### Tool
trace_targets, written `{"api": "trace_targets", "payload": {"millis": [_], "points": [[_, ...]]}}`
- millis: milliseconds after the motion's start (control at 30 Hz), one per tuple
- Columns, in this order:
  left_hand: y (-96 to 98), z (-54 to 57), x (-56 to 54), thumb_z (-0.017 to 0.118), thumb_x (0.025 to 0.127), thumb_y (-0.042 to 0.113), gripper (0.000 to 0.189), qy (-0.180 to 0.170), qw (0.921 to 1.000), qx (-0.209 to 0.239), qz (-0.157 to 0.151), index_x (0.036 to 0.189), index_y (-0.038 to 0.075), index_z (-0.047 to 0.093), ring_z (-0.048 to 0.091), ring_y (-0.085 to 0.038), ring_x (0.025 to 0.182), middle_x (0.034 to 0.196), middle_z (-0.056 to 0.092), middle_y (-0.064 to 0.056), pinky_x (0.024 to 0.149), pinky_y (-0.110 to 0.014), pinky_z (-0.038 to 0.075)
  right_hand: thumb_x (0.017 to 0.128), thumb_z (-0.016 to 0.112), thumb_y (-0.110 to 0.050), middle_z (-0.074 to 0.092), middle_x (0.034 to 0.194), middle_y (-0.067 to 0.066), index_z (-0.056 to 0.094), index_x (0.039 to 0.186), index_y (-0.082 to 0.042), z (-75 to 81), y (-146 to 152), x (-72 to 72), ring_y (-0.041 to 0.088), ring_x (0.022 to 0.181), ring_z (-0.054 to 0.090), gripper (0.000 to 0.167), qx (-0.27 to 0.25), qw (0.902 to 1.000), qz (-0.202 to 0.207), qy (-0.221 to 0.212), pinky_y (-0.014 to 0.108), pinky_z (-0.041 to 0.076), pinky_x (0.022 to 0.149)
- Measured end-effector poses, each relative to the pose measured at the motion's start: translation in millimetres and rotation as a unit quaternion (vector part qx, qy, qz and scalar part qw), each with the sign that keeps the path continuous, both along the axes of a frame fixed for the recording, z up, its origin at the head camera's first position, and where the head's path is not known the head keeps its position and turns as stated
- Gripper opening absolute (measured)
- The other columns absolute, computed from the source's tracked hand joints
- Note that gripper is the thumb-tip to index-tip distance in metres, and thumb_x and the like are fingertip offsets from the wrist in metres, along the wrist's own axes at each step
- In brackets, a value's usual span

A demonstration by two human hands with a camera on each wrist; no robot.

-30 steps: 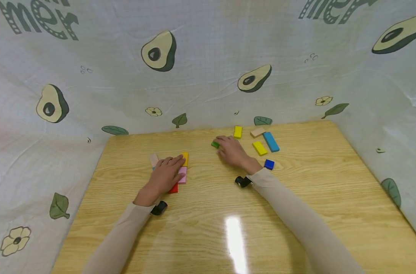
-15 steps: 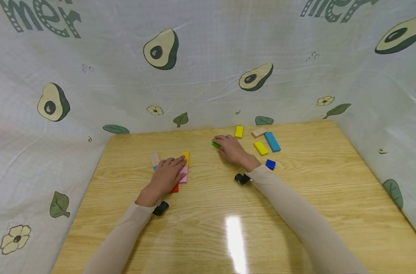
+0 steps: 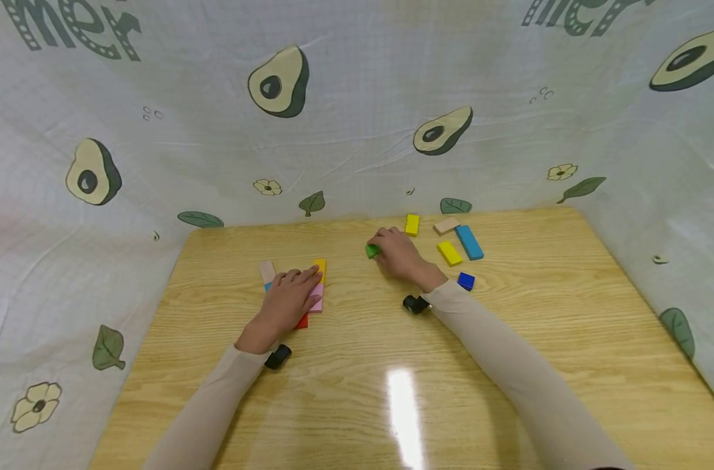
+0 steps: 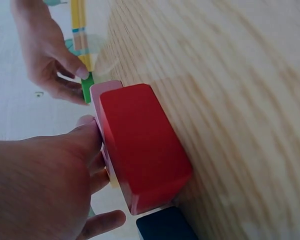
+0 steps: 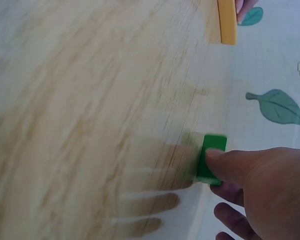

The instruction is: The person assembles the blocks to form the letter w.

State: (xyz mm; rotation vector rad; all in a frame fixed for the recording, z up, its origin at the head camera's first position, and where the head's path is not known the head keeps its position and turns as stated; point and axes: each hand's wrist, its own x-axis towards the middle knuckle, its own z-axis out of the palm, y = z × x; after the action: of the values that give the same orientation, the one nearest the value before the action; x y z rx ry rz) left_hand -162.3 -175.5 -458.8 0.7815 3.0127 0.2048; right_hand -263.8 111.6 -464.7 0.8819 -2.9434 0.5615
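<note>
My right hand pinches a small green block between thumb and fingers, toward the back middle of the table. Spread over a group of blocks on the left is my left hand, its fingertips at an orange block and a pink block. A red block shows beside the pink one, below the palm. Further left, a pale wooden block touches a blue block, mostly hidden by the hand.
Right of my right hand lie two yellow blocks, a pale wooden block, a long blue block and a dark blue block. An avocado-print cloth borders the wooden table at the back and sides.
The green block has turned in my right hand's pinch and shows more of its face. My left hand keeps its place on the blocks. The head view has shifted slightly.
</note>
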Motion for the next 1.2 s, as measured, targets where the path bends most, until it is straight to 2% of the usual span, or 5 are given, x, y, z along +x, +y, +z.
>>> {"api": "trace_targets", "payload": {"millis": [200,500,800,1200], "points": [[-0.8,-2.1,-0.4,0.059,0.110,0.030,0.051,0.008,0.9999,-0.007,-0.001,0.154,0.005,0.055,0.051,-0.038,0.138,0.162,0.049,-0.014,0.115,-0.058,0.039,0.098,0.079,-0.016,0.068,0.122,0.015,0.075,0.128,-0.002,0.0,-8.0,1.8,0.035,0.109,0.060,0.033,0.003,0.9999,-0.009,-0.008,0.049,0.049,0.094],[-0.4,-0.1,-2.2,0.057,0.111,0.034,0.053,-0.007,0.9999,-0.011,0.002,0.156,0.006,0.053,0.050,-0.038,0.140,0.165,0.046,-0.013,0.117,-0.059,0.036,0.099,0.078,-0.019,0.069,0.123,0.013,0.074,0.130,-0.004,3.4,-37.4,7.3,0.032,0.110,0.061,0.035,-0.003,1.0000,0.002,-0.001,0.047,0.052,0.096],[-0.4,0.2,-3.5,0.059,0.110,0.033,0.052,0.004,0.9999,-0.008,-0.003,0.154,0.006,0.056,0.052,-0.037,0.138,0.163,0.048,-0.013,0.115,-0.059,0.039,0.098,0.079,-0.021,0.070,0.121,0.013,0.075,0.128,-0.004,2.9,-63.0,3.8,0.032,0.110,0.063,0.035,0.006,0.9998,0.012,0.016,0.045,0.053,0.097],[-0.2,1.7,-5.3,0.059,0.110,0.032,0.051,0.005,0.9999,-0.009,-0.005,0.153,0.006,0.056,0.052,-0.038,0.137,0.163,0.048,-0.013,0.114,-0.060,0.039,0.101,0.076,-0.024,0.068,0.127,0.012,0.073,0.134,-0.006,-0.9,-80.1,0.2,0.031,0.115,0.061,0.038,0.024,0.9996,-0.003,-0.012,0.047,0.051,0.101]]}}
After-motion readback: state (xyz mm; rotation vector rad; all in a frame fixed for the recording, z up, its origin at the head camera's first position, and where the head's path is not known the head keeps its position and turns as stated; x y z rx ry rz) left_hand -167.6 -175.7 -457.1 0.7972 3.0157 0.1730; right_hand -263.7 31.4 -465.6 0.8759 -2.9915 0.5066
